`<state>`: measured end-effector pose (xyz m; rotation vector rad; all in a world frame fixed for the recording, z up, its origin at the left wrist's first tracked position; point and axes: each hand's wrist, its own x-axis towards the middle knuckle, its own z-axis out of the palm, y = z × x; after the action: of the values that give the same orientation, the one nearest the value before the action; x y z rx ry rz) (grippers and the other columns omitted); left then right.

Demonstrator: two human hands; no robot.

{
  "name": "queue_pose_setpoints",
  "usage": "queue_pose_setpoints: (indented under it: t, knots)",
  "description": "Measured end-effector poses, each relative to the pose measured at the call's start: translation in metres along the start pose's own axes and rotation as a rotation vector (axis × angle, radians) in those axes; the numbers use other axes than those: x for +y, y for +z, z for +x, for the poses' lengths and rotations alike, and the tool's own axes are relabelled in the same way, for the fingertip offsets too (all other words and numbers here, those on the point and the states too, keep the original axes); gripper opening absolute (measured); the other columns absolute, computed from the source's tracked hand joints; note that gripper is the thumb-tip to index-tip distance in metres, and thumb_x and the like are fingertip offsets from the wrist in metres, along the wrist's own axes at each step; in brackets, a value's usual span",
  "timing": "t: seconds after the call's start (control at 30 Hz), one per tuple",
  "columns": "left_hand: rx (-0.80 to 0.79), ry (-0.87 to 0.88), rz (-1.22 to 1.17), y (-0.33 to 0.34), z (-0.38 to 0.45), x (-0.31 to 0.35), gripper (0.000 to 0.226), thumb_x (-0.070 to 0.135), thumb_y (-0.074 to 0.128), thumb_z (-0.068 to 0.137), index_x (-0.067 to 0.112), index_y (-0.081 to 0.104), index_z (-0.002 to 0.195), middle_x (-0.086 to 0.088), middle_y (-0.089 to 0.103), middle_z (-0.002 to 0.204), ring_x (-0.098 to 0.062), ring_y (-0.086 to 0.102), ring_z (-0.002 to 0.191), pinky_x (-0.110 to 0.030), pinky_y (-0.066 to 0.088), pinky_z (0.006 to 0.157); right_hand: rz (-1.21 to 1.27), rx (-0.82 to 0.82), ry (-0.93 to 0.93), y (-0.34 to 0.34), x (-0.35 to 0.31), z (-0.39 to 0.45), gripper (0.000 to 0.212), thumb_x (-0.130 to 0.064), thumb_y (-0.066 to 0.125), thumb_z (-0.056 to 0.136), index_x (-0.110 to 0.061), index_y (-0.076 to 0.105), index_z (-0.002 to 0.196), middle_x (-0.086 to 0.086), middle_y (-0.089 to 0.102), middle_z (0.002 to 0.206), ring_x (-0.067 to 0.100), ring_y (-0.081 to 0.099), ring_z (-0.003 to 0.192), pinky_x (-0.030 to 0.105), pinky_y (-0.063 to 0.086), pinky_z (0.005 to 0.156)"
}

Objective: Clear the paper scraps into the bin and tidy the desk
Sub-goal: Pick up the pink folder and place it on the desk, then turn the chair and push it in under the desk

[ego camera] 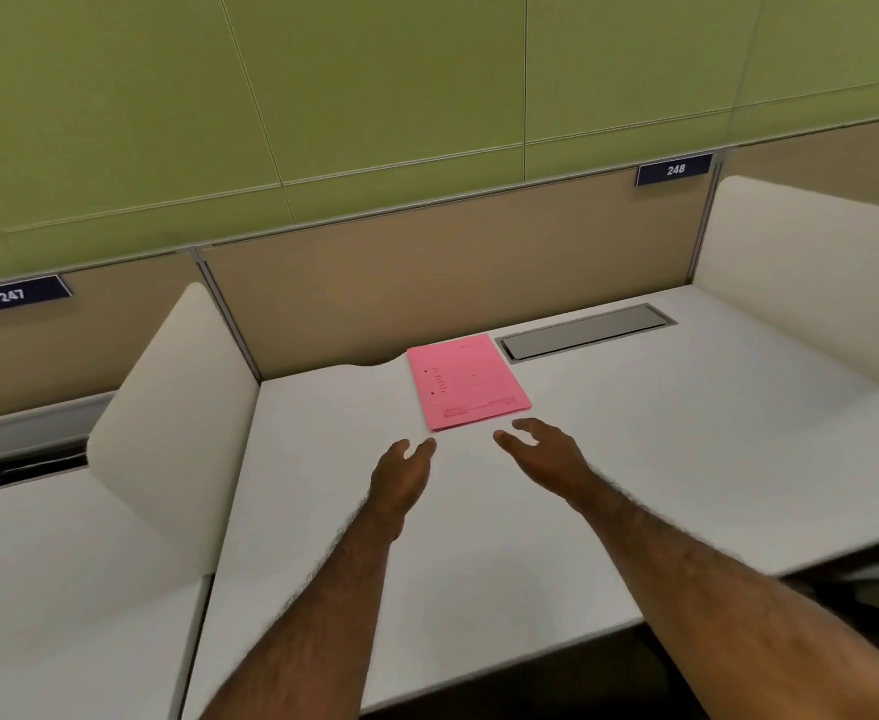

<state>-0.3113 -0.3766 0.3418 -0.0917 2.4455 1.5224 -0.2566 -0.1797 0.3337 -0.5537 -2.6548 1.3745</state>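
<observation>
A pink printed paper stack (467, 381) lies flat on the white desk (634, 459), near the back panel. My left hand (405, 472) hovers just short of the stack's near left corner, fingers relaxed and holding nothing. My right hand (543, 452) is stretched out beside the near right corner, fingers loosely spread and empty. Neither hand touches the pink stack. No paper scraps and no bin are in view.
A grey cable flap (585, 332) is set into the desk behind the stack. White side dividers stand at the left (167, 407) and right (801, 252). A beige back panel carries number plates 247 (11, 295) and 248 (675, 169). The neighbouring desk (63, 589) lies to the left.
</observation>
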Motion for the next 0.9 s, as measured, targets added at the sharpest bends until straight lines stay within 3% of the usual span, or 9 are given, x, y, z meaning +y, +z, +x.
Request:
queue_pose_setpoints:
  t: [0.07, 0.17, 0.27, 0.43, 0.9]
  knots:
    - [0.02, 0.033, 0.073, -0.006, -0.029, -0.012, 0.065, 0.048, 0.052, 0.093, 0.012, 0.037, 0.146, -0.008, 0.035, 0.154, -0.026, 0.034, 0.139, -0.04, 0.03, 0.112, -0.068, 0.024, -0.051, 0.005, 0.003, -0.033, 0.068, -0.054, 0.06, 0.087, -0.016, 0.047, 0.141, 0.004, 0.046, 0.149, 0.021, 0.04, 0.138, 0.034, 0.029, 0.112]
    - [0.12, 0.142, 0.407, -0.013, -0.069, -0.029, 0.072, 0.055, 0.048, 0.091, 0.011, 0.035, 0.146, -0.011, 0.031, 0.156, -0.029, 0.028, 0.142, -0.043, 0.024, 0.115, -0.31, 0.036, -0.189, 0.011, 0.007, -0.079, 0.081, -0.063, 0.057, 0.084, -0.019, 0.035, 0.149, 0.002, 0.028, 0.159, 0.019, 0.023, 0.147, 0.037, 0.021, 0.117]
    - [0.164, 0.229, 0.598, -0.014, -0.105, -0.038, 0.074, 0.06, 0.042, 0.091, 0.013, 0.032, 0.148, -0.012, 0.024, 0.158, -0.03, 0.022, 0.144, -0.046, 0.019, 0.117, -0.375, 0.071, -0.234, 0.01, 0.011, -0.119, 0.085, -0.068, 0.054, 0.082, -0.022, 0.032, 0.15, 0.0, 0.023, 0.161, 0.019, 0.019, 0.148, 0.039, 0.021, 0.117]
    - [0.108, 0.269, 0.66, -0.012, -0.153, -0.042, 0.075, 0.063, 0.038, 0.092, 0.016, 0.027, 0.149, -0.01, 0.018, 0.16, -0.03, 0.016, 0.146, -0.048, 0.012, 0.116, -0.387, 0.084, -0.195, -0.004, 0.016, -0.17, 0.085, -0.07, 0.052, 0.083, -0.023, 0.031, 0.15, -0.001, 0.022, 0.162, 0.019, 0.019, 0.148, 0.04, 0.02, 0.117]
    - [0.077, 0.346, 0.628, 0.03, -0.24, 0.003, 0.071, 0.062, 0.039, 0.092, 0.017, 0.032, 0.148, -0.009, 0.021, 0.16, -0.03, 0.019, 0.146, -0.05, 0.015, 0.116, -0.394, 0.164, -0.155, -0.093, 0.044, -0.26, 0.08, -0.073, 0.049, 0.082, -0.028, 0.037, 0.147, -0.004, 0.029, 0.159, 0.017, 0.023, 0.146, 0.039, 0.021, 0.116]
